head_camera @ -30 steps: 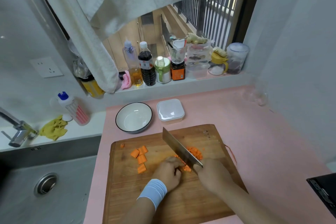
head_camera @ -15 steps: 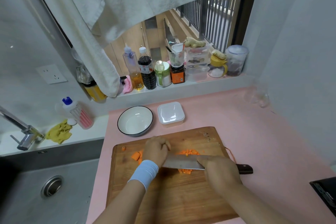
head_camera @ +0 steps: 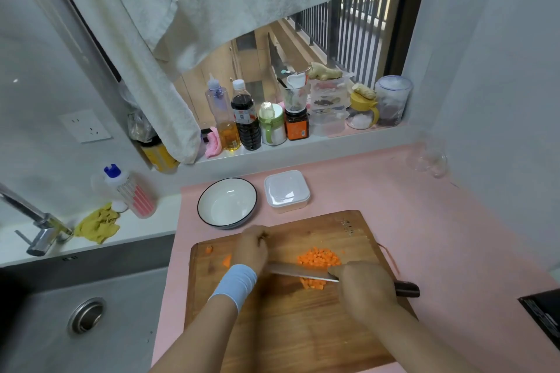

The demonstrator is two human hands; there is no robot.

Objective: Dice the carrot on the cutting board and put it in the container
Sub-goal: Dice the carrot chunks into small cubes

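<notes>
From the head view, a wooden cutting board point(head_camera: 288, 330) lies on the pink surface point(head_camera: 430, 221), and both forearms reach over its near edge. The right hand point(head_camera: 363, 288) has its grip closed round the knife point(head_camera: 300, 272) where the blade meets the dark handle, the end of which sticks out to the right of the hand. The blade runs across the board toward the left, and its tip is hidden behind the left wrist, which wears a pale blue wristband point(head_camera: 235, 285). The diced carrot point(head_camera: 318, 257) sits in a loose heap just beyond the blade, near the board's middle, with a smaller cluster of cubes on the near side of the blade. The left hand point(head_camera: 251, 247) rests knuckles-up on the board's far left part with the fingers bent down. A larger carrot chunk point(head_camera: 226, 260) shows at its left edge, but whether the grip holds it cannot be told, since the palm hides what is under it. One small piece lies alone near the board's far left corner. Beyond the board stand a white bowl point(head_camera: 227, 203) with a dark rim and, just right of it, the clear container point(head_camera: 286, 191) with its lid on. To the left are a sink point(head_camera: 91, 342), a faucet point(head_camera: 39, 230) and a yellow cloth point(head_camera: 98, 225).
</notes>
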